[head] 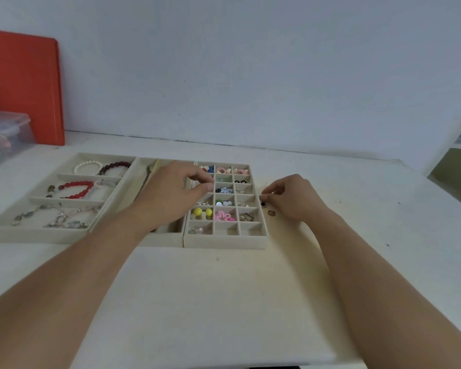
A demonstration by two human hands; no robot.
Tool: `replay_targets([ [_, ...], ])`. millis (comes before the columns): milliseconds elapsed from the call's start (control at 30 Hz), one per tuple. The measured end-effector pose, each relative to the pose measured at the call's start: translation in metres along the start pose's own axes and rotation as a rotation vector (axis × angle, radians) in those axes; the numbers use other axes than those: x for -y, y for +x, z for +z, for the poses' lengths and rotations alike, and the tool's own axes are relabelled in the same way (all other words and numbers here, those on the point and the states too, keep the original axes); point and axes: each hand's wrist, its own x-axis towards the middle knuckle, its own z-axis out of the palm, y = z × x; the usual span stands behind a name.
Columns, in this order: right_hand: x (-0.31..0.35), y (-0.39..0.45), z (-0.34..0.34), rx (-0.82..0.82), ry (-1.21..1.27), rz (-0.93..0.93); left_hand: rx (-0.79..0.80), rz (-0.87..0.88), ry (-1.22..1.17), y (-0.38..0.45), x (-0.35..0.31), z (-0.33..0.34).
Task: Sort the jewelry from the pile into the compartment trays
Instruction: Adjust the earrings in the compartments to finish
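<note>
Three beige trays sit side by side. The bracelet tray (pixel 0 230) at left holds beaded bracelets. The middle tray (pixel 160 239) has long slots. The grid tray (pixel 224 242) holds several small earrings and charms. My left hand (pixel 171 193) hovers over the grid tray's left column, its fingers curled and thumb near forefinger; whether anything is pinched there is hidden. On the table right of that tray, my right hand (pixel 290 198) pinches a small dark earring (pixel 263 204). A small gold-brown piece (pixel 271 213) lies just in front of it.
A red board (pixel 24 86) leans on the wall at the back left, with a clear plastic box (pixel 6 131) in front of it. White shelving (pixel 455 166) stands at the far right. The table's front edge (pixel 197 364) is near me.
</note>
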Motion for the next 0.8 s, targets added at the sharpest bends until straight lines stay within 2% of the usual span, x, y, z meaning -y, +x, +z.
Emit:
replay_targets([
  [233,0.001,0.0,0.0,0.021,0.013,-0.018,0.004,0.002,0.004,0.0,-0.002,0.003],
  [400,0.016,-0.006,-0.016,-0.136,0.219,-0.096,-0.021,0.014,-0.056,-0.004,-0.008,0.004],
  [500,0.041,-0.024,-0.019,-0.009,0.455,-0.18,-0.045,0.063,-0.13,-0.005,-0.014,0.005],
  [633,0.06,-0.039,-0.007,0.223,0.632,-0.227,-0.058,0.124,-0.18,-0.006,-0.017,0.004],
  [800,0.061,-0.039,-0.001,0.303,0.763,-0.193,-0.052,0.15,-0.242,-0.007,-0.018,0.003],
])
